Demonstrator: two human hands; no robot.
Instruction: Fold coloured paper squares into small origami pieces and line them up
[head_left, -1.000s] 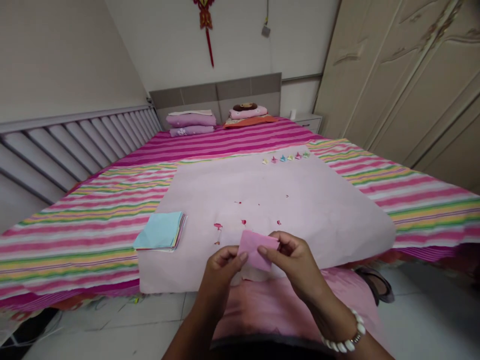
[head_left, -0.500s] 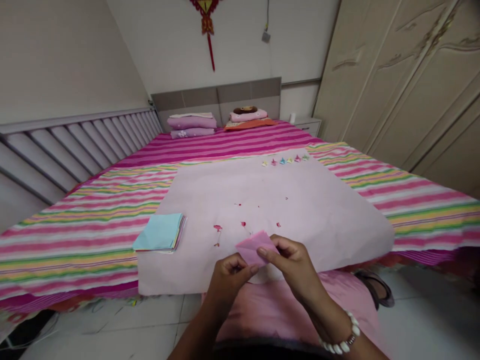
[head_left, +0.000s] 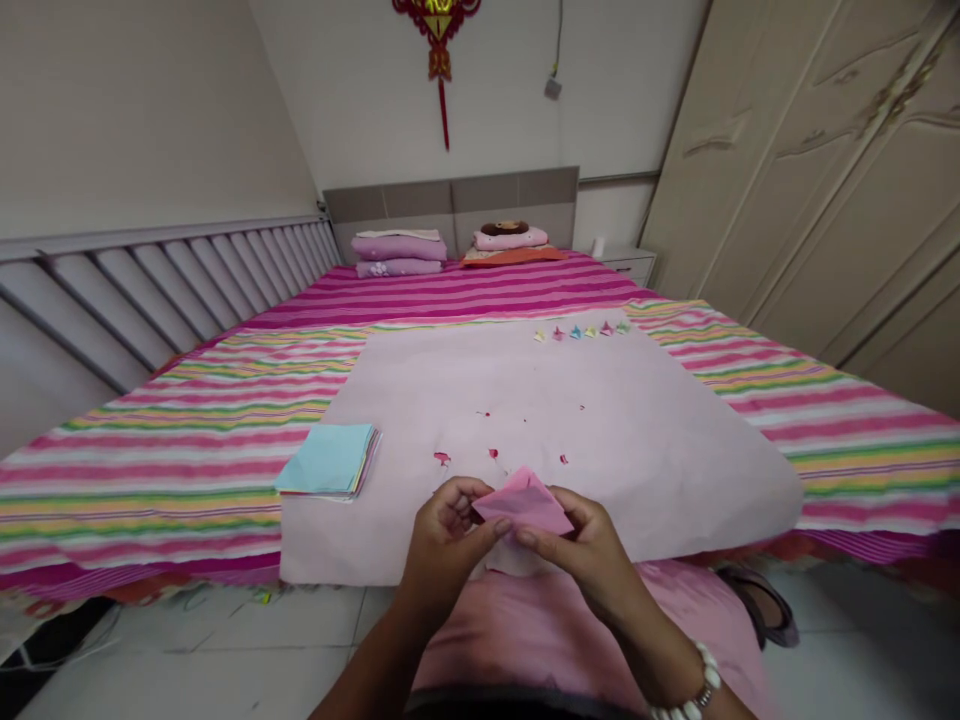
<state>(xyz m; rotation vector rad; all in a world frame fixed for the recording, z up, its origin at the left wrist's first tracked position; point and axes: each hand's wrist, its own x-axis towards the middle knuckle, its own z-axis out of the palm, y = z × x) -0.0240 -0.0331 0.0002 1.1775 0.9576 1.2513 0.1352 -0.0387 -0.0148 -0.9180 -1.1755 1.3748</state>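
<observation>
A pink sheet of origami paper (head_left: 525,503), folded into a pointed shape, is held up over the near edge of the pale board (head_left: 637,430). My left hand (head_left: 448,530) pinches its left corner between thumb and fingers. On the other side, my right hand (head_left: 574,535) grips the right corner, thumb in front and fingers behind. Left of my hands lies a stack of square paper (head_left: 330,458) with a light blue sheet on top. Along the board's far right edge stands a row of several small folded paper pieces (head_left: 576,332) in yellow, pink, blue and green.
The board has several torn holes (head_left: 442,459) showing red beneath. It rests on a bed with a striped sheet (head_left: 180,440). Folded bedding (head_left: 400,252) sits by the headboard (head_left: 517,205). A slatted rail (head_left: 187,290) runs along the left, a wardrobe (head_left: 810,180) along the right.
The pink paper has turned from a tilted square to a wider, pointed shape. My right hand has shifted from its front to its right corner. The view has moved slightly.
</observation>
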